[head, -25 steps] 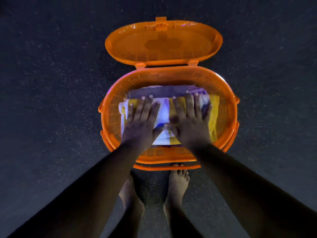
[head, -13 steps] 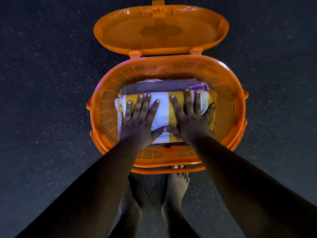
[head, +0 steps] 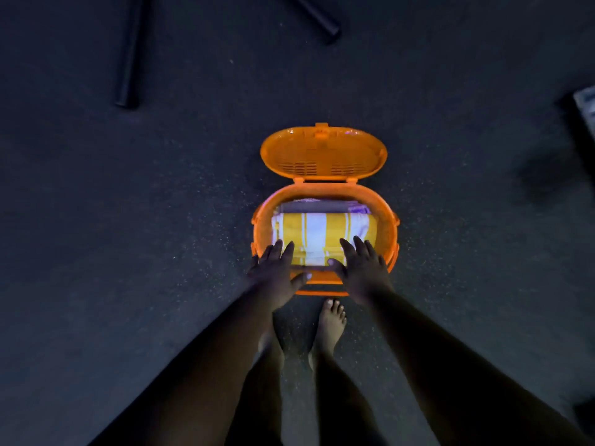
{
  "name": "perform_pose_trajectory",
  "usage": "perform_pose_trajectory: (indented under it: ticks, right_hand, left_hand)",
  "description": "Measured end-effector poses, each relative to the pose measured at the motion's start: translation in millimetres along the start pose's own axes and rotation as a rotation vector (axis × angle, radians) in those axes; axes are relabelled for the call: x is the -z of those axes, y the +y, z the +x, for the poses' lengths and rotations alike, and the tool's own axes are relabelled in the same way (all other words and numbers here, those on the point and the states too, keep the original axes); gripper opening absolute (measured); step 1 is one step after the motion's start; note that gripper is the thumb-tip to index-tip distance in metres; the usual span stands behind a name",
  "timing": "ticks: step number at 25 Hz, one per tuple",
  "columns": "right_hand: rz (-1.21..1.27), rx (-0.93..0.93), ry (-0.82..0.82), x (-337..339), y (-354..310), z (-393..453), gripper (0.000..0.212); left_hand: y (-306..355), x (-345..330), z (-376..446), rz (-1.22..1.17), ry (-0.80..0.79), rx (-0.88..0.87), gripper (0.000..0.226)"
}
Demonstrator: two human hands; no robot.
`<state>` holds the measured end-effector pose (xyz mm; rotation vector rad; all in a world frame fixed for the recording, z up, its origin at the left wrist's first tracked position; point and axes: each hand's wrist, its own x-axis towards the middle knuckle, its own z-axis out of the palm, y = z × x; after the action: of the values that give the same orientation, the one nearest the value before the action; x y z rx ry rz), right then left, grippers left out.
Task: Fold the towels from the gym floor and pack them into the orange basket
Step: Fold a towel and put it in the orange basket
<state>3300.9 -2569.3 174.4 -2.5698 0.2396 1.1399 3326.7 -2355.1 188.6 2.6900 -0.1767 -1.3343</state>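
Just beyond both released, spread hands point(head: 277, 272) point(head: 362, 272), the striped towel point(head: 322, 233) lies in the orange basket point(head: 388, 226).

orange basket point(head: 391, 233) and lid point(head: 323, 154), yellow-and-white striped towel point(head: 322, 235) on top, grey towel point(head: 312, 207) behind, dark speckled floor point(head: 145, 236).

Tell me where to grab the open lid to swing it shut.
Take the lid at its far rim, by the small latch tab, reaching over the basket from the near side. It hinges at the basket's back edge and lies tipped away, so the tab end is probably the free, easiest part to pull towards you.
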Motion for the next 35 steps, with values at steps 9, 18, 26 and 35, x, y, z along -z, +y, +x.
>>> perform_pose_trajectory:
  ticks: [9,18,26,35]
  right_hand:
    - [-0.147,0.222,0.003,115,-130,-231,0.07]
    - [-0.486,0.51,-0.002,121,-325,-332,0.08]
    - [-0.604,0.703,0.037,57,-567,-394,0.084]
    - [-0.706,0.847,0.017,6,-760,-404,0.086]
  left_hand:
    - [-27,101,-288,-0.123,0.09,0.138,0.088]
    - [-168,109,-468,-0.26,0.227,0.269,0.086]
    - [-371,89,-579,-0.428,0.433,0.477,0.092]
    - [-531,97,-626,-0.569,0.525,0.621,0.097]
